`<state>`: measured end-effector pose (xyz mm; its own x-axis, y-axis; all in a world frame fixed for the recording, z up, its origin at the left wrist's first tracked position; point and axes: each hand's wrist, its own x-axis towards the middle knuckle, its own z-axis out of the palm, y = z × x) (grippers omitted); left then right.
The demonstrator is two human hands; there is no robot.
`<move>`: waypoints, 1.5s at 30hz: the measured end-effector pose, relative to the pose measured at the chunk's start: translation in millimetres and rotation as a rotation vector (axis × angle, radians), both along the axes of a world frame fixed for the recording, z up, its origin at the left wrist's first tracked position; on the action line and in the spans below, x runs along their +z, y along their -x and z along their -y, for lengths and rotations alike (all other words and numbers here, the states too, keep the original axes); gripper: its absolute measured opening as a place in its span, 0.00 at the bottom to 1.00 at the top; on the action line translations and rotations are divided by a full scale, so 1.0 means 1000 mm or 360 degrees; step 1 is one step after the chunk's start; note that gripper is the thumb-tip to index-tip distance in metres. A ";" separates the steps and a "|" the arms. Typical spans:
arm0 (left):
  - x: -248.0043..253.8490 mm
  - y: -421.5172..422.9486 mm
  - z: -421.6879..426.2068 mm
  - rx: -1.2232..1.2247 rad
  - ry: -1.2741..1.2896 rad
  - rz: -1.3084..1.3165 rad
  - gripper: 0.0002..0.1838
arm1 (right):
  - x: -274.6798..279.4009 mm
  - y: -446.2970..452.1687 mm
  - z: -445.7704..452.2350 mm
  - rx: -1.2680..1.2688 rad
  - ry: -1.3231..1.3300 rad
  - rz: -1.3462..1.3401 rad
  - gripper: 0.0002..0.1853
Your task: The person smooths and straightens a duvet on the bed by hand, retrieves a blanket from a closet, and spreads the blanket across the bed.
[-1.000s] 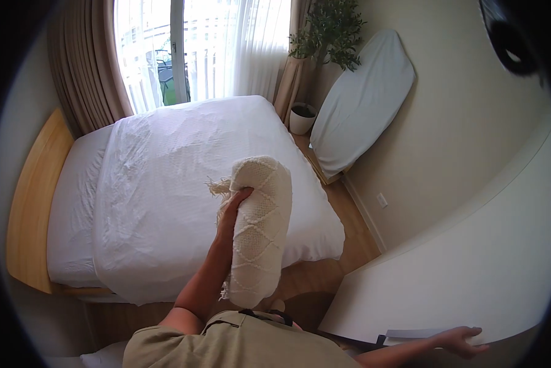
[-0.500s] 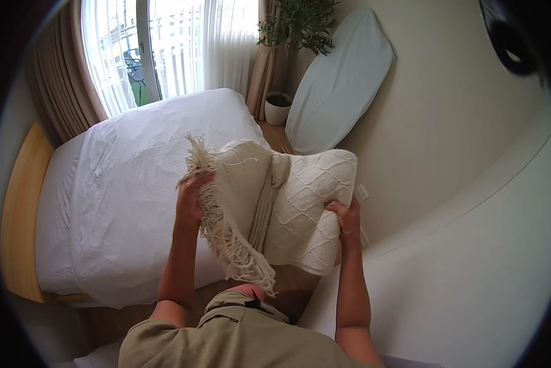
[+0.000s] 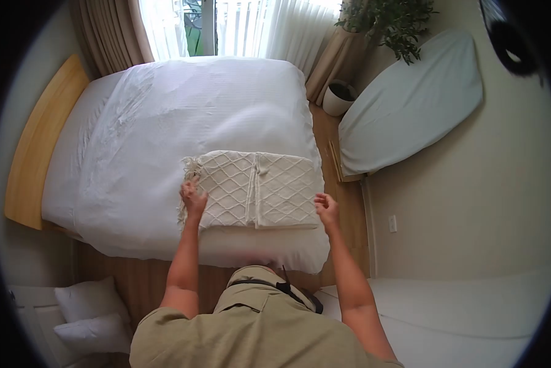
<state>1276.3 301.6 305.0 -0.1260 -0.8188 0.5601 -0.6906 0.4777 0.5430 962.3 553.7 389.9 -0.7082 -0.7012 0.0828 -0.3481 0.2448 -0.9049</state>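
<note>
A cream throw blanket (image 3: 226, 187) with a raised diamond pattern lies folded flat on the near right part of the white bed (image 3: 146, 202). Two folded panels meet along a seam near its middle, and a fringe runs down its left end. My left hand (image 3: 193, 199) is over that fringed end, fingers loosely bent and the thumb apart from them. Beside the blanket's right edge is my right hand (image 3: 327, 210), its thumb and forefinger parted. Neither hand visibly grips the blanket, though light contact cannot be ruled out.
A wooden headboard (image 3: 42, 147) stands at the bed's left. Beyond the bed's far right corner are a potted plant (image 3: 338, 98) and a pale covered board (image 3: 416, 104) against the wall. White pillows (image 3: 91, 300) are at the lower left. Wooden floor (image 3: 159, 273) borders the bed.
The blanket was held up in both hands and bent; now it lies flat on the bed. Both hands have let go. The view has tilted further down.
</note>
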 end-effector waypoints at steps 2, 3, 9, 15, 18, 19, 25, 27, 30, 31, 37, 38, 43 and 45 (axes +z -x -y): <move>-0.115 0.021 -0.003 -0.0544 -0.1010 -0.0518 0.20 | -0.062 -0.044 0.022 0.0200 -0.0157 0.0367 0.13; -0.126 0.023 -0.026 -0.0570 -0.1117 -0.0483 0.22 | -0.094 -0.069 0.031 0.0283 -0.0211 0.0273 0.13; -0.157 0.061 -0.048 -0.0660 -0.1763 -0.0953 0.14 | -0.167 -0.135 0.083 0.0595 -0.0223 -0.1060 0.27; -0.140 0.056 -0.051 -0.0845 -0.2061 -0.1043 0.14 | -0.175 -0.129 0.101 0.0794 -0.0777 -0.1172 0.22; -0.131 0.052 -0.055 -0.0569 -0.1862 -0.1486 0.12 | -0.169 -0.102 0.112 0.0713 -0.0621 -0.0441 0.14; -0.120 0.050 -0.052 -0.0544 -0.1836 -0.1504 0.12 | -0.147 -0.085 0.119 0.0557 -0.0715 0.0018 0.14; -0.033 0.020 -0.007 -0.0198 -0.0991 -0.2239 0.09 | 0.053 0.095 0.157 0.0425 0.1015 0.0566 0.18; -0.015 0.000 0.021 -0.0133 -0.0733 -0.2065 0.07 | 0.119 0.100 0.169 0.0517 0.1128 0.0485 0.12; 0.085 -0.004 0.019 0.0571 0.0255 -0.0426 0.10 | 0.195 0.055 0.177 0.0790 0.1128 0.0313 0.10; 0.130 -0.016 0.008 0.0450 0.0440 -0.0498 0.13 | 0.214 0.011 0.171 0.0948 0.1103 0.0249 0.10; 0.339 0.062 -0.043 -0.0774 0.0640 -0.0469 0.29 | 0.317 -0.079 0.169 0.1604 0.1073 0.0442 0.13; 0.359 0.086 -0.037 -0.0903 0.0396 -0.0568 0.26 | 0.337 -0.066 0.172 0.1670 0.0986 0.0658 0.15; 0.395 0.174 0.021 -0.1065 0.0051 -0.0495 0.19 | 0.413 0.016 0.217 0.1682 0.0785 0.1038 0.15; 0.359 0.187 0.035 -0.0841 -0.0105 -0.0327 0.15 | 0.447 0.011 0.209 0.1652 0.0774 0.0946 0.14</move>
<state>1089.6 267.1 663.9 -0.4221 -0.7081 0.5660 -0.2441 0.6901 0.6813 951.0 344.3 836.8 0.1310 -0.9294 0.3451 0.3083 -0.2926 -0.9052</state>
